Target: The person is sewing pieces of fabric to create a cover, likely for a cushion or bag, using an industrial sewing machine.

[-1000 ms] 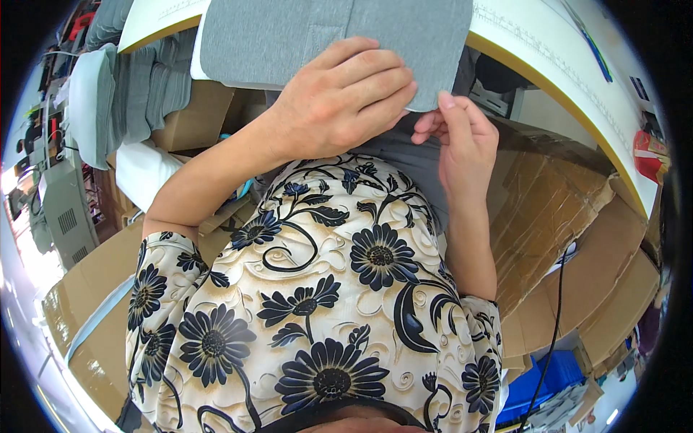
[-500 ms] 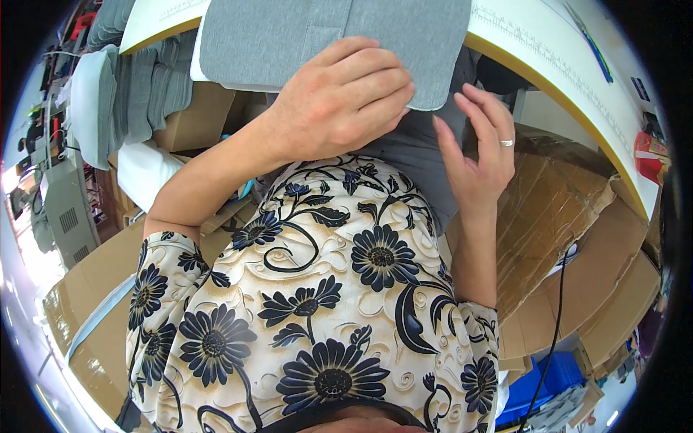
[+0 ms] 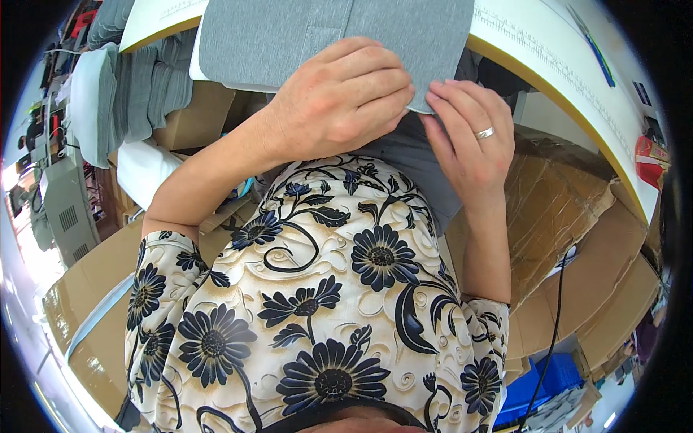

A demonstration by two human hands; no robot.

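A grey fabric panel with rounded corners and a white underside overhangs the near edge of the white table. A small stitched rectangle of the same grey shows near its middle. My left hand lies across the panel's near edge, fingers together and curled around the border, gripping it. Close to those fingertips, my right hand, with a ring on one finger, pinches the panel's near right corner between thumb and fingers.
The white table has a curved yellow edge and ruler-like markings. A slim blue tool lies on it at the right. Stacked grey pads stand left. Cardboard, a black cable and a blue container are at my right.
My right hand has moved up and left to the panel's corner, its spread fingers closing on it. The left hand has stayed nearly in place.
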